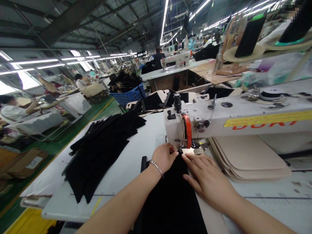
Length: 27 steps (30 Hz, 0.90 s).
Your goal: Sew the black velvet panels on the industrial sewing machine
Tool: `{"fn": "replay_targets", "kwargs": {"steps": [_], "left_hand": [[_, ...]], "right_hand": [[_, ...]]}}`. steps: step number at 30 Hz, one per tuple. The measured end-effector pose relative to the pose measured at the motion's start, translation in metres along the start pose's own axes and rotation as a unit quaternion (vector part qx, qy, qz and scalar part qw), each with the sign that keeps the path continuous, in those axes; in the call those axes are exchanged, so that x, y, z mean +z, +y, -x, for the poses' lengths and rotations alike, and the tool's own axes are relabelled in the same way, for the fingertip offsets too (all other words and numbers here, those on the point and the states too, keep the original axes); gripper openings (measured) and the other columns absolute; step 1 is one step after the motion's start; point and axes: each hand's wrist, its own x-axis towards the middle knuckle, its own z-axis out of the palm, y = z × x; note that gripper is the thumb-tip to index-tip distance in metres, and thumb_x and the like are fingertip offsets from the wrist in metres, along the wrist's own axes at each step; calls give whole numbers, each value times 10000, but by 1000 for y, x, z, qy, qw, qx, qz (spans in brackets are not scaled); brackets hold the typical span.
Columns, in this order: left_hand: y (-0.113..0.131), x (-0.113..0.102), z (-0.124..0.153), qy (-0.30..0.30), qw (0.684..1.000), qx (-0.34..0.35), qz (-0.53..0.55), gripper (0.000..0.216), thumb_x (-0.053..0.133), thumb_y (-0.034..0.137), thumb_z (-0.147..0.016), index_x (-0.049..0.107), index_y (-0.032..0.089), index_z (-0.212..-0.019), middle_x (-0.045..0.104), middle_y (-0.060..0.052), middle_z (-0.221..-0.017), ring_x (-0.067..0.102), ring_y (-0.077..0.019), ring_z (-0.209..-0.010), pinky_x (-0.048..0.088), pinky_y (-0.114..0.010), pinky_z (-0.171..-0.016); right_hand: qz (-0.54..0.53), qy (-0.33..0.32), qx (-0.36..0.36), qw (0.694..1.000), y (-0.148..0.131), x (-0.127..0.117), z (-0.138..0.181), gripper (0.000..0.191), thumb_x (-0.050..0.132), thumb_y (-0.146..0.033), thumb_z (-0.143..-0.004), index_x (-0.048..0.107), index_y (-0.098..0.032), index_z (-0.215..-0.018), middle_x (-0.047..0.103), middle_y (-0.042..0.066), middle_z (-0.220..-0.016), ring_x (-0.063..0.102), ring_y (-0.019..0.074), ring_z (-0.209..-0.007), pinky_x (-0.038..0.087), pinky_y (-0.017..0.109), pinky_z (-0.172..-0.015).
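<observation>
Workshop floor [103, 113] behind, white table [148, 136] under both hands. Black cloth [173, 204] runs between the forearms up to the fingertips, at the sewing machine [219, 120] just ahead. Left hand [165, 157] pinched closed at the cloth's far end; can't tell if cloth is between the fingers. Right hand [208, 177] open, flat, fingertips on its right edge. Black pile [102, 149] left of left hand, beige panels [253, 157] right of right hand.

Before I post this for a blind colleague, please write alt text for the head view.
A person's left hand and right hand touch black fabric at a white sewing machine. A pile of black pieces lies left, stacked beige panels right.
</observation>
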Motion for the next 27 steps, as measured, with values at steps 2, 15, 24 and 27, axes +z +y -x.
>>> {"fn": "replay_targets", "kwargs": {"steps": [2,15,24,27], "left_hand": [[1,-1,0,-2,1000,3,-6,101,612,278,-823,646,183,-822,682,-26,-812,631,-185,-761,466,-284,-689],[14,-11,52,-33,966,240,-86,267,522,160,-910,529,165,-1177,555,-66,-1231,464,-213,-1249,317,-438,-1138],[11,-12,43,-43,967,242,-64,222,518,154,-907,567,162,-1124,568,-73,-1214,503,-200,-1206,330,-420,-1137],[13,-22,49,-62,969,229,-67,260,505,169,-919,557,156,-1174,547,-88,-1277,470,-211,-1252,313,-440,-1141]], "right_hand": [[0,-3,0,1000,0,0,0,575,415,-474,-933,351,-184,-1425,501,97,-1304,438,259,-1163,333,458,-1006],[-19,11,4,1000,2,1,1,506,465,-436,-914,426,-215,-1367,497,79,-1316,437,250,-1181,340,446,-1014],[-11,15,5,1000,0,0,-1,475,462,-428,-917,451,-221,-1344,507,74,-1304,444,250,-1189,371,451,-1003],[-8,20,5,1000,-3,-4,5,479,476,-431,-912,463,-209,-1336,518,80,-1300,460,247,-1188,399,447,-994]]}}
